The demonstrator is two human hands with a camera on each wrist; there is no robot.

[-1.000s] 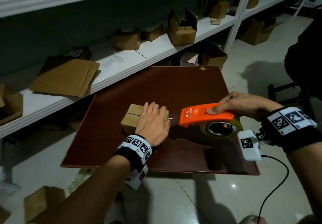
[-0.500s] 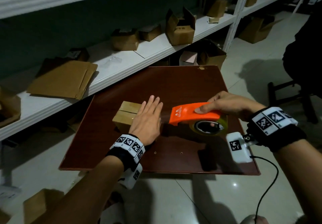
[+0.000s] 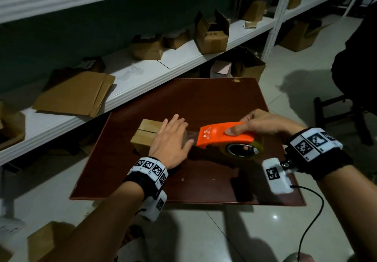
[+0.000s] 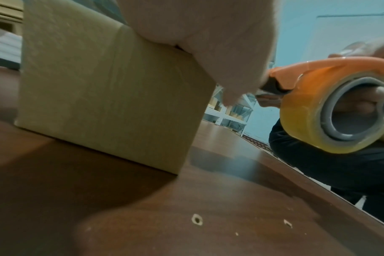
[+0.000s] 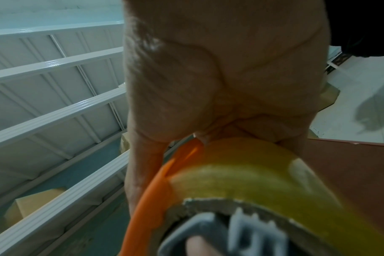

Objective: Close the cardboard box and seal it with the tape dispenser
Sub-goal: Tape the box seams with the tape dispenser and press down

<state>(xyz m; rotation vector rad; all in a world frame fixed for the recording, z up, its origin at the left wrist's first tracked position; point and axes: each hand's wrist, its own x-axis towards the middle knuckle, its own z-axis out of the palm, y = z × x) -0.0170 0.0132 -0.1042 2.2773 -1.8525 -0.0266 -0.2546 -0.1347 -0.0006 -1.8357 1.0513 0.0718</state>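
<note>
A small closed cardboard box (image 3: 146,134) (image 4: 103,97) stands on the dark red board (image 3: 214,102), its top flaps meeting in a seam. My left hand (image 3: 171,137) lies flat on the box's right part, fingers straight, covering that end. My right hand (image 3: 263,124) grips the orange tape dispenser (image 3: 224,136) (image 4: 331,69) just right of the box, forefinger along its top. The yellowish tape roll (image 3: 242,149) (image 4: 349,110) (image 5: 241,175) hangs under it, above the board. A strip of clear tape (image 3: 190,136) runs from the dispenser's nose under my left fingers.
White shelving (image 3: 179,62) runs behind the board, holding flattened cardboard (image 3: 75,93) and several small open boxes (image 3: 212,35). More boxes stand on the tiled floor (image 3: 204,235). A person in dark clothes (image 3: 355,57) sits at the right by a stool. A cable (image 3: 310,221) hangs from my right wrist.
My left hand has flattened and slid to the right on the box top. The dispenser has stayed just right of the box. The box's left part shows more.
</note>
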